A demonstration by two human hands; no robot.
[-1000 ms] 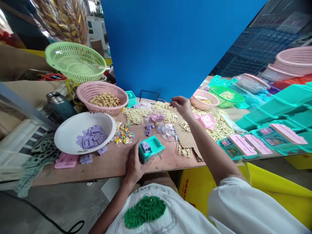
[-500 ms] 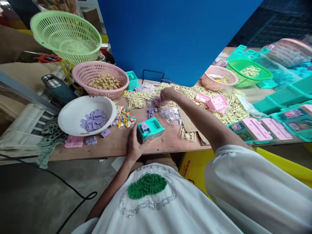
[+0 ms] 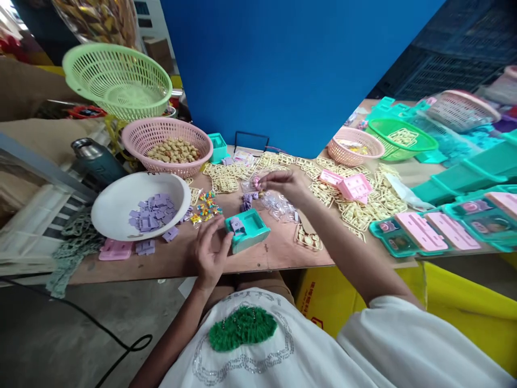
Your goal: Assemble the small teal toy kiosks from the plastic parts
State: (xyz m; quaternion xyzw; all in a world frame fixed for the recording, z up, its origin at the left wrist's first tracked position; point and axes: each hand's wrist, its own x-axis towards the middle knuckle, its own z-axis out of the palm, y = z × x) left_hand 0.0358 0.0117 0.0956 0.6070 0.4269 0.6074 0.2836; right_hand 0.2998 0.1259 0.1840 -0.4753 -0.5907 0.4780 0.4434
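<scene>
A small teal plastic box (image 3: pixel 251 237) stands near the table's front edge, with a purple piece (image 3: pixel 236 225) set in its left part. Beside its left side is my left hand (image 3: pixel 210 249), fingers apart, the thumb close to or touching the box. Farther back, my right hand (image 3: pixel 285 184) reaches in with thumb and fingers pinched together. Small pink and brownish bits show at its fingertips, too small to make out. Below them lie small purple parts (image 3: pixel 248 200) and clear plastic pieces (image 3: pixel 279 207).
On the left are a white bowl (image 3: pixel 107 207) of purple pieces and a pink basket (image 3: pixel 133 141) of beige pieces. Cream part frames (image 3: pixel 226 180) spread across the back. Pink trays (image 3: pixel 355 187) and teal boxes with pink panels (image 3: pixel 424 231) lie right. A blue panel (image 3: pixel 299 70) stands behind.
My left hand has loosened from the teal box and moved slightly left, its fingers spreading. My right hand has turned and come slightly nearer over the small parts. The view has tilted up a little.
</scene>
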